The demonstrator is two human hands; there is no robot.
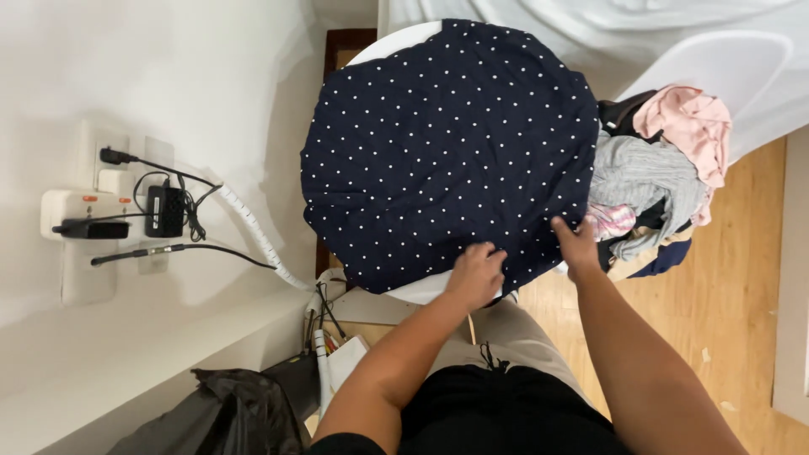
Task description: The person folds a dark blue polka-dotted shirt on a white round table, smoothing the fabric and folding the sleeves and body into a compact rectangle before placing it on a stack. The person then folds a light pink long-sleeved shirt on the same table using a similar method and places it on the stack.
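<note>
One cam only, head-worn, looking steeply down over the person's own arms and lap. Close range: the dotted navy cloth [447,143] on a round white table [419,291] fills centre frame. Wall w/ sockets [101,211] at left edge, wood floor [742,286] right, probably slight wide-angle distortion

Round white table [383,42], seen from above.
Covered almost wholly by navy white-dotted garment [447,143], spread flat; pile of mixed clothes [657,177] at right edge.

one dotted garment [447,143], two hands [476,274], one clothes pile [657,181]
</note>
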